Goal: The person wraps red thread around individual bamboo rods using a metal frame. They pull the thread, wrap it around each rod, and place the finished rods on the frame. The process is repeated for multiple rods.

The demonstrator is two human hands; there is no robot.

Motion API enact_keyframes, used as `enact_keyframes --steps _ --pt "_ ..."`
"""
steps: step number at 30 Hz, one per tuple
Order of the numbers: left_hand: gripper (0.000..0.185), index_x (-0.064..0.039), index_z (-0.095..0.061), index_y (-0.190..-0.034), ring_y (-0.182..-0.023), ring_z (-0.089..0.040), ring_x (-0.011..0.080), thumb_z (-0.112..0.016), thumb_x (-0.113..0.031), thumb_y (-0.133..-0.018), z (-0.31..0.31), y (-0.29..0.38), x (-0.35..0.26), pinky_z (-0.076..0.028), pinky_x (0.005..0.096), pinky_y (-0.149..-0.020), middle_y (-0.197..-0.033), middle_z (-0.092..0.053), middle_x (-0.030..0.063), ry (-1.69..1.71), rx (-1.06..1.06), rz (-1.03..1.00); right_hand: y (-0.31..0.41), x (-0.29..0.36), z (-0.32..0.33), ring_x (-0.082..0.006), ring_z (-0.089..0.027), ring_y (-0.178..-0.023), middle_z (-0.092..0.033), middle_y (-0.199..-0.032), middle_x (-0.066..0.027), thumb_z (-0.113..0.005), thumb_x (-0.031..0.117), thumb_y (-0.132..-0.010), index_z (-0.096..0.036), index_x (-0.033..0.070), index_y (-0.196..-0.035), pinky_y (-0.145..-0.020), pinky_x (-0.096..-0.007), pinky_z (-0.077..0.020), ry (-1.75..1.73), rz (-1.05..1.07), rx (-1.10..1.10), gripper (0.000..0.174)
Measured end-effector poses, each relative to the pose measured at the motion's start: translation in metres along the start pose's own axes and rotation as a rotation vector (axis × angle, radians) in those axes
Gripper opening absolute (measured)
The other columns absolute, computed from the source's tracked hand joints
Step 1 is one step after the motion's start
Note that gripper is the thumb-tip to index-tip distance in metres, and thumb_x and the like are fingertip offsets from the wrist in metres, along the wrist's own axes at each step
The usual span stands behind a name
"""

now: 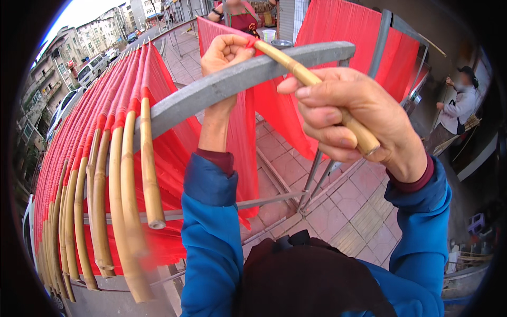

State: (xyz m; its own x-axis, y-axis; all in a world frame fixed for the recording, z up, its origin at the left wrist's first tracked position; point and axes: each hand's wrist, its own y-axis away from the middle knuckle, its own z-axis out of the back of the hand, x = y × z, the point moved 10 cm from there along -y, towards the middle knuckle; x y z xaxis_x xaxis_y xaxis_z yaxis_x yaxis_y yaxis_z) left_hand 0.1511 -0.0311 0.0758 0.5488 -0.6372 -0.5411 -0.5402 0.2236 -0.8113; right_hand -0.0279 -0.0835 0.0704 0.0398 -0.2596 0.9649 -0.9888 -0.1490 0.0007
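My right hand (348,111) grips a bamboo pole (293,65) near its cut end. The pole rests across a grey metal rail (222,81), and red fabric (225,31) hangs from its far part. At the point where the fabric ends on the pole, my left hand (225,53) is raised with curled fingers, thumb and fingertips pinching the red edge. To the left, several more bamboo poles (150,170) lie side by side over the rail, with red fabric gathered around them and their bare ends pointing towards me.
Another red cloth (336,23) hangs beyond the rail near a metal post (380,43). A person (237,12) stands opposite, close to the far end of the fabric; another person (459,99) is at the right. Frame legs (313,178) stand on the paving. Parked vehicles line the street at left.
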Motion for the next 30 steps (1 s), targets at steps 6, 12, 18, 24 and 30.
enact_keyframes --steps 6,12,18,24,30 --pt "0.008 0.0 -0.066 -0.089 -0.063 -0.055 0.0033 -0.07 -0.001 -0.083 0.0 -0.014 -0.011 -0.041 0.0158 -0.054 -0.076 -0.065 0.0011 0.014 0.063 -0.007 0.002 -0.003 0.007 -0.0062 -0.04 -0.038 -0.044 -0.062 -0.0007 -0.048 0.009 -0.094 -0.051 -0.007 -0.118 -0.03 -0.021 -0.033 0.017 -0.024 -0.115 0.029" --pt "0.009 -0.001 -0.065 -0.09 -0.063 -0.05 0.0016 -0.069 -0.008 -0.086 0.004 -0.012 -0.025 -0.04 0.0177 -0.056 -0.071 -0.06 -0.0028 -0.352 -0.039 -0.15 0.002 -0.005 0.006 -0.0069 -0.043 -0.04 -0.046 -0.064 -0.0016 -0.05 0.01 -0.093 -0.05 -0.006 -0.118 -0.03 -0.021 -0.0336 0.002 -0.025 -0.091 0.029" --pt "0.014 -0.003 -0.058 -0.099 -0.073 -0.055 0.0034 -0.066 -0.008 -0.089 -0.006 0.024 -0.017 -0.045 0.0182 -0.064 -0.081 -0.061 0.0 -0.493 -0.029 -0.186 0.002 -0.007 0.004 -0.0081 -0.043 -0.041 -0.045 -0.064 -0.0018 -0.051 0.009 -0.093 -0.045 -0.005 -0.12 -0.031 -0.0217 -0.0339 -0.066 -0.045 -0.048 0.031" --pt "0.011 -0.002 -0.061 -0.097 -0.07 -0.055 0.0026 -0.066 -0.004 -0.087 -0.003 0.011 -0.007 -0.044 0.0161 -0.062 -0.081 -0.063 0.0005 -0.027 -0.016 -0.015 0.002 -0.005 0.003 -0.0085 -0.041 -0.039 -0.041 -0.062 -0.0007 -0.049 0.008 -0.094 -0.046 -0.007 -0.119 -0.03 -0.0228 -0.031 -0.04 -0.032 -0.058 0.029" --pt "0.01 0.0 -0.062 -0.095 -0.067 -0.054 0.0016 -0.067 -0.001 -0.086 -0.005 -0.012 -0.011 -0.043 0.0148 -0.06 -0.078 -0.063 0.0004 -0.07 0.048 -0.04 0.004 -0.006 0.004 -0.0073 -0.041 -0.039 -0.04 -0.062 0.0005 -0.047 0.008 -0.095 -0.046 -0.007 -0.119 -0.029 -0.0212 -0.0327 -0.028 -0.03 -0.098 0.027"
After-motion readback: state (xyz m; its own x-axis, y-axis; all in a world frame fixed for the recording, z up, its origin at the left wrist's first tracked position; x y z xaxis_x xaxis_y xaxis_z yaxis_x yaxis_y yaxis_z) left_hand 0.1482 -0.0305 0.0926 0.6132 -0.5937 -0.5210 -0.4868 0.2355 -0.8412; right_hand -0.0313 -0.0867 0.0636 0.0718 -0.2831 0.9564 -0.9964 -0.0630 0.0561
